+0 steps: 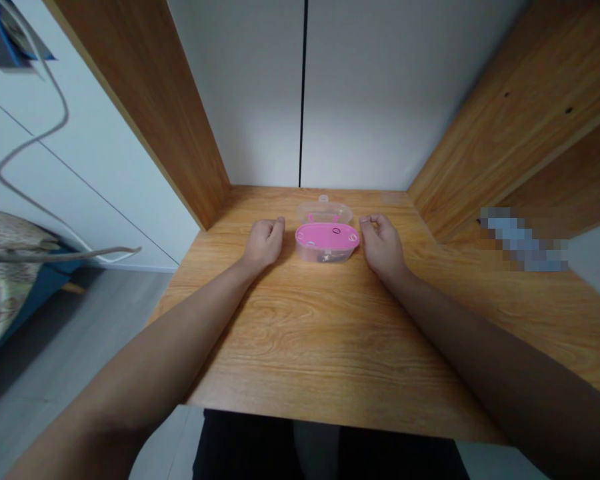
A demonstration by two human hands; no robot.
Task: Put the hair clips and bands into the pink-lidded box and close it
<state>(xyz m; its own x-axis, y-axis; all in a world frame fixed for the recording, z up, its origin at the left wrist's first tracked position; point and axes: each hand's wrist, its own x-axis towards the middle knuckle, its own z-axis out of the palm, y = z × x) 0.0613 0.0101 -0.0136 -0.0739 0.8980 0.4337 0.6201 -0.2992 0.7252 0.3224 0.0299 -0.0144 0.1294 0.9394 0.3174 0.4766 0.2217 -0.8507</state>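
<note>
A clear oval plastic box stands on the wooden desk, its hinged clear lid tipped open toward the back wall. A pink tray fills its top, with several small ring-like items lying on it, among them a dark ring. Something small and dark shows through the box's clear front. My left hand rests as a loose fist on the desk, left of the box and apart from it. Close to the box's right end, my right hand is curled closed. Neither hand shows anything in it.
The desk is bounded by a white back wall, a wooden panel at left and a wooden side at right. A blurred-out item lies at right. A pale cable hangs beyond the left panel.
</note>
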